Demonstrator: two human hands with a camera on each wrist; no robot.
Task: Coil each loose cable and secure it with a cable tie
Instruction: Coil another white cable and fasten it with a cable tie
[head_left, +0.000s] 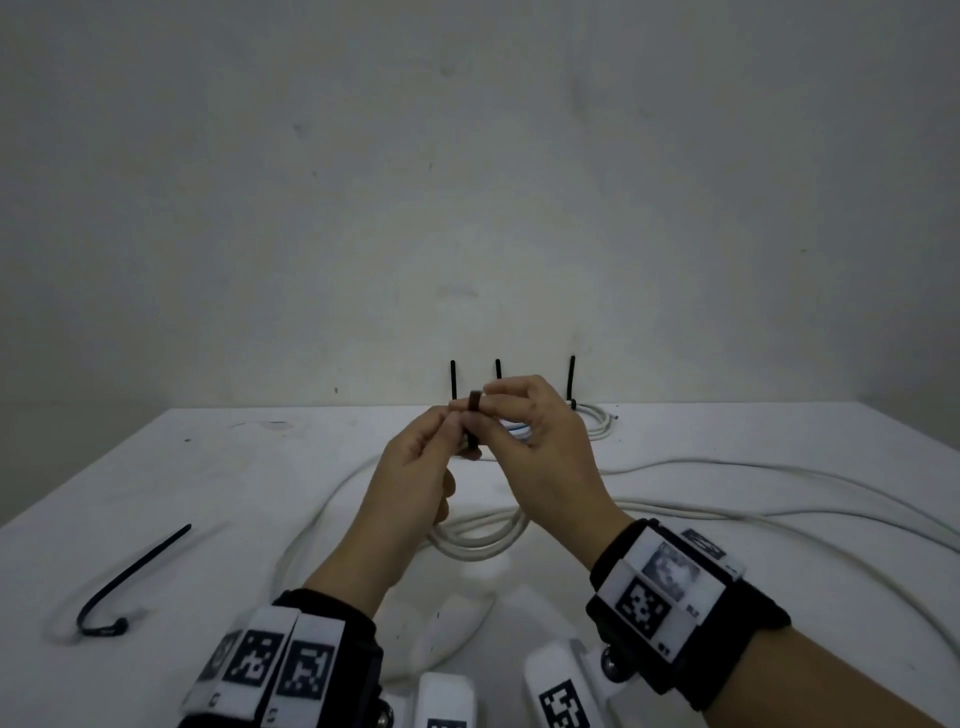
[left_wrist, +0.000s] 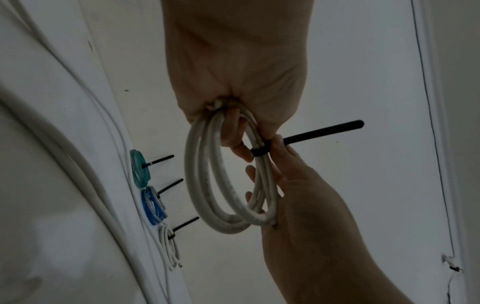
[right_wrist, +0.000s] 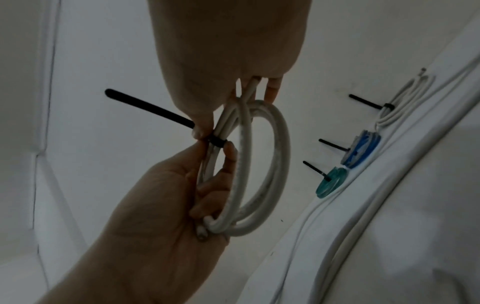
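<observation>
White coil (left_wrist: 223, 181) held above table (head_left: 218, 467), between both hands; black tie (left_wrist: 259, 152) cinched round its strands, tail (left_wrist: 322, 131) projecting sideways from coil. Left hand (head_left: 415, 467) curled round coil beside tie; right hand (head_left: 540, 441) pinching at tie head. Beyond coil, three tied coils (right_wrist: 361, 150); left of coil, spare tie (head_left: 130, 577).

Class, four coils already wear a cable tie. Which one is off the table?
The white coil pinched by both hands; the teal, blue and smaller white coils lie by the wall.
</observation>
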